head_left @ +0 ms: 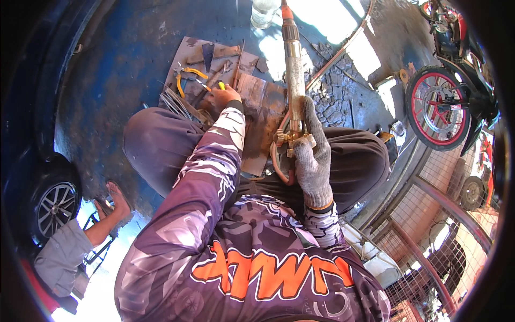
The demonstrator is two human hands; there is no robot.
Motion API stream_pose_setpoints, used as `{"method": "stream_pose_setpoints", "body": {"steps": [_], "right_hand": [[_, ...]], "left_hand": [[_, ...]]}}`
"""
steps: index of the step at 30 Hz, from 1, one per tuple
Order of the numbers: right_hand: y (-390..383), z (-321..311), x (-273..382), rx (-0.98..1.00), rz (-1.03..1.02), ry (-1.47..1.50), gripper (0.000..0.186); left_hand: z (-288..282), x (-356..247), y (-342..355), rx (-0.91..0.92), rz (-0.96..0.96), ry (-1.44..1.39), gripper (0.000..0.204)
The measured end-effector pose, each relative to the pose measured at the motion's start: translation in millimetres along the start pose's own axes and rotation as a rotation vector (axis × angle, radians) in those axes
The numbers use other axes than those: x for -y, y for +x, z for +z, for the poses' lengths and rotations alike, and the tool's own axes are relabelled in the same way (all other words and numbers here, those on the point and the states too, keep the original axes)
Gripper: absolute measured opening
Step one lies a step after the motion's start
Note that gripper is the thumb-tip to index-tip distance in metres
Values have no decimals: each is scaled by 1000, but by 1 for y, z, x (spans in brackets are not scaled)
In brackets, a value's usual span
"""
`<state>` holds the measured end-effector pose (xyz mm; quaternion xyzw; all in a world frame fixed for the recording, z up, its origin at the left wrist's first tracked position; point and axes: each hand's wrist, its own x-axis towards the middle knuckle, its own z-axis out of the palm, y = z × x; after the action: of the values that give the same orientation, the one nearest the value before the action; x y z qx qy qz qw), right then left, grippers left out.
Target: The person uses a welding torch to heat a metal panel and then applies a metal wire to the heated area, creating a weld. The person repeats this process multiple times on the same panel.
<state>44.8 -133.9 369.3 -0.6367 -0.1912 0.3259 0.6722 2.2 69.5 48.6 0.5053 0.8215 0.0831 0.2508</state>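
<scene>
Close head-worn fisheye view, steeply downward over the torso (289, 231)

Knees (153, 140) spread wide, the person over there holds the left arm (208, 166) well forward, the bare left hand (225, 96) curled at its end. Nearer the body, the gloved right hand (314, 166) grips firmly, one finger (311, 111) pointing ahead.
</scene>
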Motion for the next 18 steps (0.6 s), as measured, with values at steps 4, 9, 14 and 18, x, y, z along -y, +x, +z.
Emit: {"method": "stream_pose_setpoints", "body": {"steps": [4, 9, 14, 18], "right_hand": [[0, 0, -5, 50, 126, 35, 63], [6, 8, -7, 22, -11, -88, 58], [-2, 11, -4, 73, 148, 49, 60], [-4, 8, -10, 87, -38, 53, 58]], "left_hand": [[-17, -18, -37, -7, 227, -99, 41], [-93, -61, -89, 238, 490, -611, 27], [-222, -76, -110, 434, 581, -806, 25], [-294, -62, -132, 424, 1330, -580, 32]]}}
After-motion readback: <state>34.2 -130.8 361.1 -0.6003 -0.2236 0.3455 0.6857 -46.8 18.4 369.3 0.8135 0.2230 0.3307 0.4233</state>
